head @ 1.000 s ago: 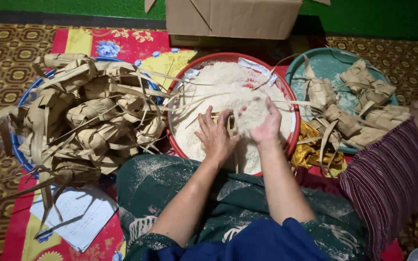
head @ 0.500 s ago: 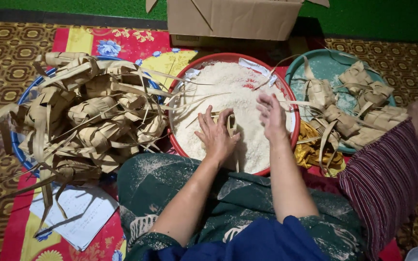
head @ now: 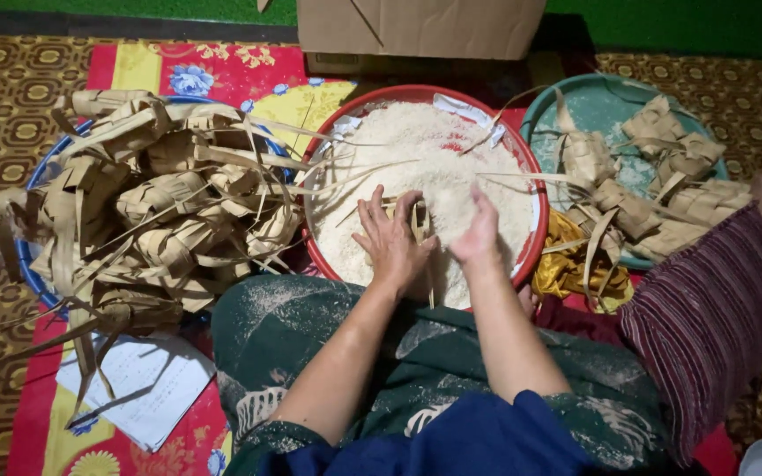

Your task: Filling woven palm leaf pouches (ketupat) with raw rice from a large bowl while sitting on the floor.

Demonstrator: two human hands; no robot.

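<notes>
Over the red basin (head: 526, 167) of raw rice (head: 416, 145), both hands worked at the near side of the heap. Change noted: a second earlier the right hand (head: 478, 236) was lifted with a clump of rice cupped in it; half a second earlier it lay spread flat on the grains; at this moment it stood edge-on, fingers together and slightly curled, scooping toward the left. Judgement: another handful was being pushed into the pouch. The left hand (head: 391, 240) kept its place, fingers closed loosely around a small woven palm-leaf pouch (head: 420, 222), its strips sticking up just beside the right palm. Forearms ran down from the lap, wrists bent low. Left of the left hand sat a blue basin (head: 28, 264) heaped with empty woven pouches (head: 160, 203); right of the right hand, a teal basin (head: 592, 106) with more pouches (head: 654, 189).
</notes>
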